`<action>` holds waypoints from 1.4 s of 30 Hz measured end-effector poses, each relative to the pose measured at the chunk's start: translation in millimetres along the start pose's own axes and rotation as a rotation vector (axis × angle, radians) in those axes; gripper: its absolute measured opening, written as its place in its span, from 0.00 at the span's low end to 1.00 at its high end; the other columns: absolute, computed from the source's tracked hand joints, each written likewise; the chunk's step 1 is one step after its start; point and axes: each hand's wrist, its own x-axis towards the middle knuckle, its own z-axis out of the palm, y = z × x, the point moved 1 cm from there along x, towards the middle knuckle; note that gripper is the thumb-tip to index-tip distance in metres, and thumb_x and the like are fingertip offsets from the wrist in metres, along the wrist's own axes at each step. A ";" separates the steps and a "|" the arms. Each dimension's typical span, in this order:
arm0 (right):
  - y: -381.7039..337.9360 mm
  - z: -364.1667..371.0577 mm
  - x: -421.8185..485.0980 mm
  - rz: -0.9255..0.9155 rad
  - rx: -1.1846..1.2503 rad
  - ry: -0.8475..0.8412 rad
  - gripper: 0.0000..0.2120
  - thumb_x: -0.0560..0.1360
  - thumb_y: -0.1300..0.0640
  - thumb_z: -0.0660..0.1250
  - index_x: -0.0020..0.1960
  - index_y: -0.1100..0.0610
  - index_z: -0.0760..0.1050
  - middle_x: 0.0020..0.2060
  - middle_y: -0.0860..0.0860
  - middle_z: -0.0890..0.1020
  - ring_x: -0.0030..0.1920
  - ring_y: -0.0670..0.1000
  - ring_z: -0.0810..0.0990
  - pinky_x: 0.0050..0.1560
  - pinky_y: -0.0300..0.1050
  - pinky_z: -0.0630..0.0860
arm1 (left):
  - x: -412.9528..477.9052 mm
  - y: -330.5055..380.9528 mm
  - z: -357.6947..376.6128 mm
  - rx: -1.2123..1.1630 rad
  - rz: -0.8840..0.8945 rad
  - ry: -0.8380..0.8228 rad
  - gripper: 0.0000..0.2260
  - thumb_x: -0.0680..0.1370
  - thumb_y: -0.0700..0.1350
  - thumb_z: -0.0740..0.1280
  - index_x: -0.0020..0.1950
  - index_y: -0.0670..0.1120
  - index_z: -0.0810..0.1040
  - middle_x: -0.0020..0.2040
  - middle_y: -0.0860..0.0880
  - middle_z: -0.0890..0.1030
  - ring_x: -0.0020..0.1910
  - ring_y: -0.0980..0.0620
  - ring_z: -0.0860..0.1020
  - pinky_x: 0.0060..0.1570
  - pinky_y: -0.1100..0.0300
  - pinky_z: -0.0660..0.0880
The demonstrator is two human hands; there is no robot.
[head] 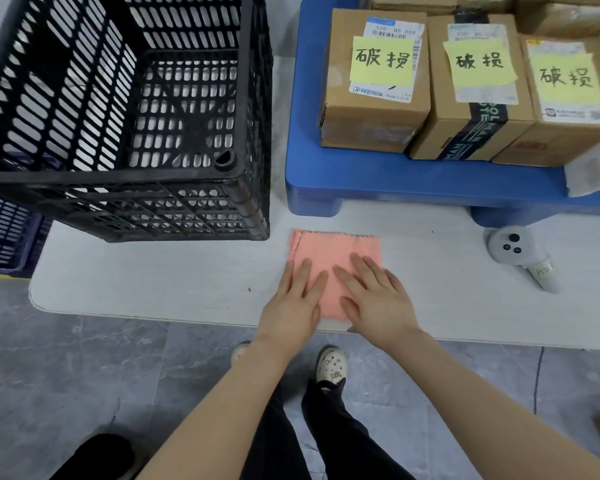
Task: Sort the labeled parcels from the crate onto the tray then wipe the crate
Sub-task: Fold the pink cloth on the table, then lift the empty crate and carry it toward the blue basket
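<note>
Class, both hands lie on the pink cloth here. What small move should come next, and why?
Probably: grip the cloth with the right hand and lift it toward the crate to start wiping. The crate looks empty, three labeled boxes already sit on the blue tray, and the right hand and left hand lie flat on the cloth, gripping nothing yet.

The crate (pixel 125 188) is black plastic lattice, matt and a little scuffed. The tray (pixel 378 181) is smooth blue plastic with a soft sheen. The parcels (pixel 368 123) are matt brown cardboard carrying paper labels, yellow paper notes (pixel 381 60) and one band of glossier dark tape (pixel 478 129). The cloth (pixel 340 251) is soft pink fabric with a wavy-cut edge. The tabletop (pixel 153 271) looks white and matt; the floor (pixel 84 368) is smooth grey marbled tile.
</note>
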 end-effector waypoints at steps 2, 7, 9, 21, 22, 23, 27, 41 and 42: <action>16.3 -0.9 -1.5 0.007 0.000 -0.003 0.25 0.77 0.44 0.53 0.74 0.45 0.63 0.75 0.52 0.63 0.74 0.55 0.62 0.69 0.55 0.65 | 9.9 13.5 -0.6 -0.013 0.016 0.009 0.23 0.74 0.48 0.54 0.68 0.48 0.74 0.70 0.42 0.71 0.68 0.36 0.69 0.46 0.49 0.80; 27.7 -3.4 4.2 -0.019 -0.004 -0.013 0.26 0.77 0.48 0.61 0.74 0.47 0.62 0.75 0.53 0.62 0.75 0.57 0.60 0.70 0.54 0.64 | 19.7 19.8 -0.5 0.032 0.014 0.054 0.22 0.75 0.48 0.56 0.67 0.47 0.74 0.70 0.40 0.71 0.68 0.35 0.69 0.62 0.42 0.72; 24.2 -3.0 4.8 -0.003 -0.010 -0.018 0.26 0.77 0.48 0.60 0.74 0.48 0.64 0.74 0.55 0.64 0.73 0.58 0.63 0.67 0.55 0.67 | 16.8 15.8 -0.7 0.051 0.017 0.030 0.23 0.75 0.50 0.55 0.69 0.49 0.73 0.71 0.41 0.69 0.69 0.37 0.68 0.64 0.40 0.69; 17.5 -39.7 10.5 -0.004 0.065 -0.158 0.27 0.79 0.54 0.57 0.76 0.44 0.56 0.76 0.49 0.58 0.74 0.53 0.59 0.70 0.48 0.62 | -14.2 17.1 -70.7 -0.088 -0.067 0.049 0.29 0.75 0.52 0.45 0.77 0.54 0.55 0.77 0.43 0.57 0.75 0.40 0.58 0.71 0.47 0.59; 13.8 -49.4 11.4 0.005 0.104 -0.154 0.26 0.79 0.55 0.56 0.76 0.44 0.56 0.75 0.49 0.59 0.73 0.53 0.62 0.69 0.47 0.64 | -20.8 14.6 -87.0 -0.096 -0.060 0.108 0.28 0.75 0.51 0.47 0.76 0.53 0.57 0.76 0.43 0.61 0.73 0.40 0.61 0.70 0.47 0.64; 8.0 -59.8 12.9 0.014 0.160 -0.142 0.26 0.79 0.55 0.57 0.75 0.45 0.58 0.74 0.50 0.61 0.71 0.53 0.65 0.67 0.46 0.66 | -27.1 11.6 -105.9 -0.092 -0.046 0.169 0.27 0.75 0.49 0.49 0.75 0.52 0.58 0.74 0.43 0.64 0.72 0.41 0.64 0.68 0.48 0.67; -32.8 -122.2 37.4 -0.013 0.397 0.094 0.19 0.79 0.57 0.59 0.70 0.49 0.68 0.67 0.48 0.71 0.63 0.52 0.74 0.60 0.48 0.72 | -46.8 -1.1 -197.6 0.003 0.134 0.465 0.22 0.73 0.43 0.58 0.67 0.46 0.71 0.66 0.45 0.73 0.63 0.46 0.72 0.58 0.54 0.75; -176.8 -235.3 126.9 0.120 0.642 0.135 0.39 0.75 0.62 0.61 0.77 0.47 0.43 0.65 0.55 0.64 0.43 0.54 0.76 0.40 0.46 0.74 | -32.9 -212.7 -301.3 0.174 -0.564 0.371 0.25 0.77 0.43 0.60 0.73 0.48 0.60 0.77 0.43 0.51 0.69 0.35 0.61 0.55 0.40 0.72; -178.6 -232.6 129.0 0.140 0.605 0.150 0.39 0.75 0.63 0.62 0.78 0.48 0.44 0.64 0.55 0.64 0.42 0.54 0.76 0.39 0.46 0.73 | -31.2 -218.0 -299.5 0.171 -0.561 0.350 0.24 0.77 0.43 0.60 0.73 0.49 0.60 0.78 0.44 0.50 0.69 0.36 0.61 0.54 0.41 0.72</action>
